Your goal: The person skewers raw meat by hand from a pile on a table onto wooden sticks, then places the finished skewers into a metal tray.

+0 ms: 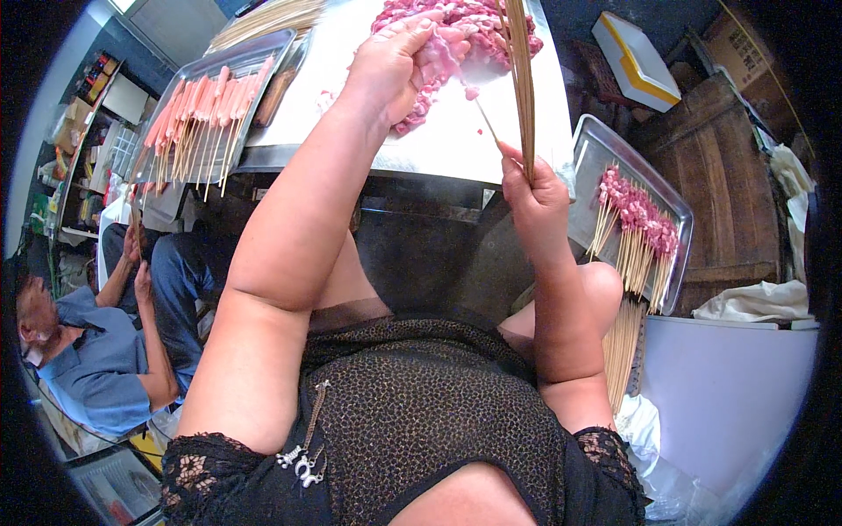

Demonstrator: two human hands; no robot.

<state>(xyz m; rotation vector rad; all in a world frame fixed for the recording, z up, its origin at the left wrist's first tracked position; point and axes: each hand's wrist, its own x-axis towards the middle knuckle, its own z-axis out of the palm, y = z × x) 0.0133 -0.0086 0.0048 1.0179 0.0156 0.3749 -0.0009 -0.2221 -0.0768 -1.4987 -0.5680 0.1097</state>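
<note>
My left hand [395,66] holds pieces of raw pink meat over the near part of a white work surface [454,154]. In my right hand [536,181] is an upright bundle of bamboo skewers [521,85], along with one separate skewer [488,121] pinched at the fingertips. That skewer's far end carries a small piece of meat [471,93], close to my left hand. Behind the hands lies a heap of raw meat pieces [490,39], partly hidden by the left hand and the bundle. A few small scraps lie on the surface.
Skewered pink sausages [210,98] fill a metal tray [263,49] at the left; loose skewers [270,23] lie behind. Skewered meat [638,210] rests in another metal tray [684,243] at the right. A person in blue [99,348] sits at the left. A white foam box [638,62] stands back right.
</note>
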